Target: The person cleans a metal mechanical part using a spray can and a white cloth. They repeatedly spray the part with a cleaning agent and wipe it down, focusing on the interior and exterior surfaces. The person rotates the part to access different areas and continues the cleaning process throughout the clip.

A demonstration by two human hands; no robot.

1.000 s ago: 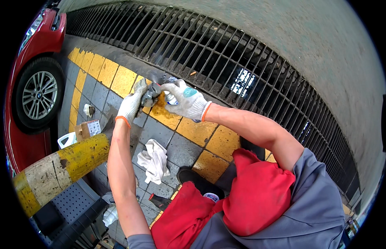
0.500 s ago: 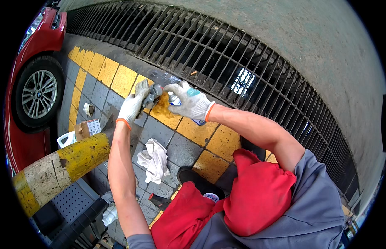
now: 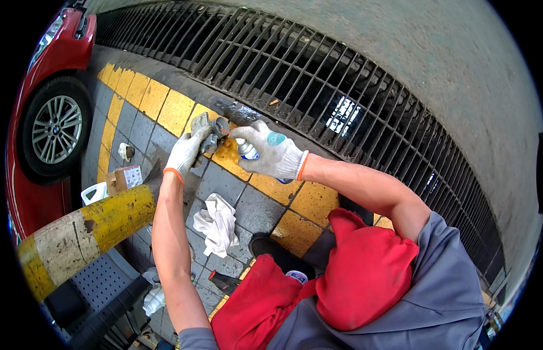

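White work gloves cover both our hands. Our left hand [image 3: 187,153] has its grip closed round a grey metal part [image 3: 208,133], holding it up above the paving, over the yellow tiles [image 3: 166,108] that run along the drain grate [image 3: 318,76]. Our right hand [image 3: 271,154] is wrapped tight round a spray can [image 3: 246,150], its top end pointing at the part and sitting just beside it. Both hands meet close together, near the grate's edge.

Below our left forearm a white rag [image 3: 216,224] lies crumpled on the grey paving [image 3: 254,213]. To the left, a yellow and white post [image 3: 79,230] lies slanted, with a small cardboard box [image 3: 124,177] and a white jug [image 3: 95,192] just beside its upper end. A red car [image 3: 47,105] stands at the far left, one wheel showing. Red cloth [image 3: 353,280] covers our lap at the lower edge.
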